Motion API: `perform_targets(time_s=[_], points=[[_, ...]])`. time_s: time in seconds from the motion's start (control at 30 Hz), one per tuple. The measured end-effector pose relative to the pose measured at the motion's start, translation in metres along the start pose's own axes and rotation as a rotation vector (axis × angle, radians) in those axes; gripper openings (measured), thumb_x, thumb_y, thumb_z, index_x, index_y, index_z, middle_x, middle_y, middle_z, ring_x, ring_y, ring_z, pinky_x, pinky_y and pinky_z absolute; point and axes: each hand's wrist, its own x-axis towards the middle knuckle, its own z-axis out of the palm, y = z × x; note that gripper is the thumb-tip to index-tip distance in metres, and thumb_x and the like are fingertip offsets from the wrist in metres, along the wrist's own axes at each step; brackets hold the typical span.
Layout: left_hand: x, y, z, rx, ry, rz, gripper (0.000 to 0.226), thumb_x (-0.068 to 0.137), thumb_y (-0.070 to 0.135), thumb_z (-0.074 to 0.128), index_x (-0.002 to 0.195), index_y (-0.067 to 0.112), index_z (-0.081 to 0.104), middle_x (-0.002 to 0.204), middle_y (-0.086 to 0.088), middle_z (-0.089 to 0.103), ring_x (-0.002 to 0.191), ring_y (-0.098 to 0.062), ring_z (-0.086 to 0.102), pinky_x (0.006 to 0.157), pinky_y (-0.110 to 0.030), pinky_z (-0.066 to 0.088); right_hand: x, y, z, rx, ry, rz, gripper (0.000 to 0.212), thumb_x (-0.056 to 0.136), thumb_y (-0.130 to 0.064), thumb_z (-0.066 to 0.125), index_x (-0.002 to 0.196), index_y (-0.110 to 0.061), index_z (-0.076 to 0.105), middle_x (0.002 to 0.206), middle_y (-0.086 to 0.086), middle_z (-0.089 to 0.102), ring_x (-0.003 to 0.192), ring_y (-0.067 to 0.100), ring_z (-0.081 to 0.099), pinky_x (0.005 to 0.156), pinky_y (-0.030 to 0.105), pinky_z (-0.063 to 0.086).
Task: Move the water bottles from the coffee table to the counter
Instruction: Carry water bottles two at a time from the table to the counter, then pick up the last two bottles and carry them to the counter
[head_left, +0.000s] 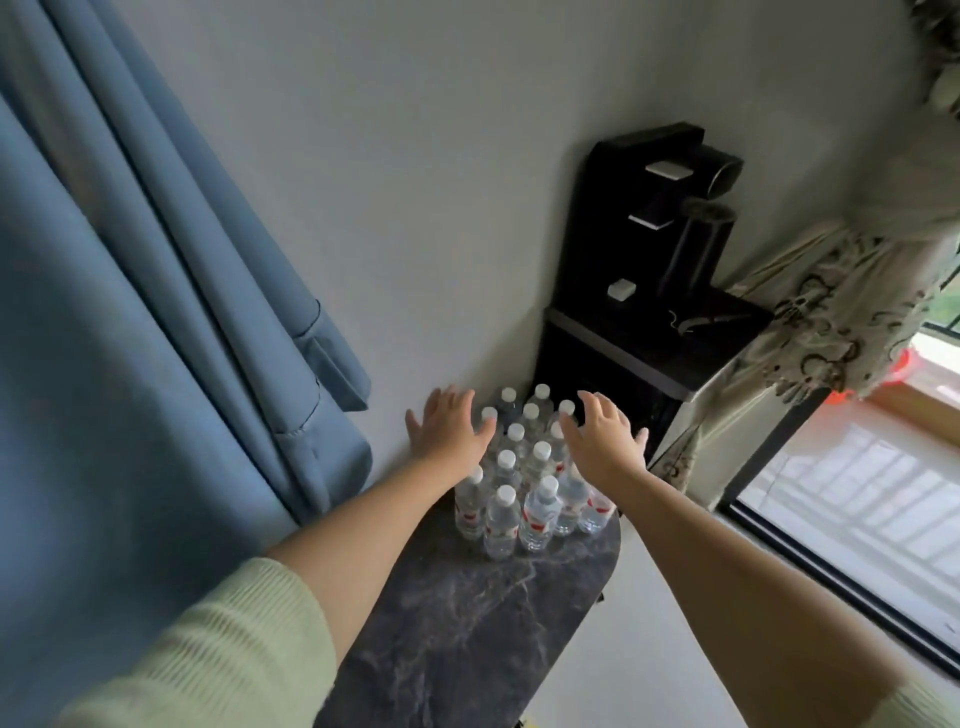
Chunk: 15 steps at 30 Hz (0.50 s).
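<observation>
The dark marble counter (467, 623) ran away from the person; the water bottles (524, 478) stood packed at its far end, presumably to save room; above them the left hand (449, 428) and right hand (605, 439) hovered spread, holding nothing; a black dispenser (639, 312) stood behind.
</observation>
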Motion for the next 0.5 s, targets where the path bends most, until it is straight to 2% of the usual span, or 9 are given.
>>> perform_targets(time_s=[0.1,0.23,0.5], points=[[-0.001,0.009,-0.008,0.021,0.006,0.011,0.058,0.099,0.050,0.029,0.149,0.022,0.024,0.160,-0.001,0.014,0.149,-0.021,0.004,0.117,-0.056,0.004,0.001,0.003,-0.012,-0.081,-0.022,-0.047,0.059,0.101,-0.050,0.026,0.153,-0.025,0.016,0.162,0.000,0.011,0.150,0.022,0.006,0.116,0.060,-0.001],[-0.003,0.021,-0.012,0.042,0.006,0.007,0.059,0.098,0.052,0.028,0.149,0.023,0.024,0.161,-0.001,0.012,0.149,-0.021,0.002,0.117,-0.056,0.003,0.008,0.011,-0.023,-0.143,-0.026,-0.103,0.059,0.101,-0.050,0.025,0.153,-0.024,0.016,0.162,0.001,0.010,0.150,0.021,0.003,0.117,0.060,-0.002],[0.006,0.054,-0.011,0.066,0.079,-0.161,0.055,0.098,0.051,0.031,0.145,0.023,0.030,0.159,-0.002,0.019,0.147,-0.023,0.011,0.116,-0.058,0.009,0.048,0.045,-0.043,-0.235,-0.054,-0.280,0.059,0.101,-0.051,0.026,0.152,-0.024,0.018,0.162,0.001,0.011,0.150,0.020,0.004,0.116,0.060,-0.002]])
